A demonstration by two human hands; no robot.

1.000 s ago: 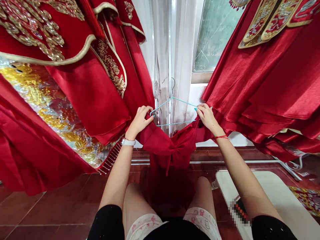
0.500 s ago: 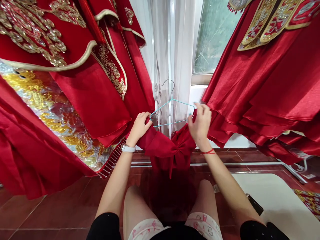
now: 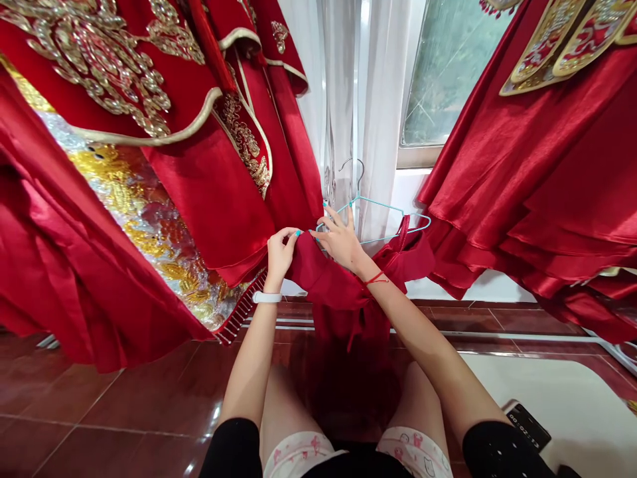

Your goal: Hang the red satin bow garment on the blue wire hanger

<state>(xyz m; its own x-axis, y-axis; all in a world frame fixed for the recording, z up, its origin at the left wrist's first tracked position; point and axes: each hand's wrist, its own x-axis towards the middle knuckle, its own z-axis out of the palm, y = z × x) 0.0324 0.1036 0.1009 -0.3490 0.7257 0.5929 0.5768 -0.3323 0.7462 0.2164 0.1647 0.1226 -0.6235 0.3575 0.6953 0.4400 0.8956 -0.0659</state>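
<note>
A dark red dress (image 3: 331,282) with a gathered front hangs from a thin light-blue hanger (image 3: 381,201) with a metal hook. At the hanger's right end, the dress's strap (image 3: 404,226) is looped over the wire. My left hand (image 3: 281,255) pinches the dress's shoulder edge between thumb and fingers, just left of the hanger. Across the front of the dress reaches my right hand (image 3: 341,242), its fingers spread near the hanger's left arm. The right thumb is close to the pinched edge; whether it touches the cloth I cannot tell. The left end of the hanger is partly hidden behind this hand.
Red embroidered garments (image 3: 239,226) hang at left, and red satin garments (image 3: 497,199) at right. Behind the hanger are a white curtain (image 3: 378,86) and a window (image 3: 442,73). A phone (image 3: 527,425) lies on a white stool-like surface (image 3: 572,392) at lower right.
My right hand has left the hanger's right end and moved left beside my left hand. The right strap now shows looped on the hanger. The view has shifted slightly left.
</note>
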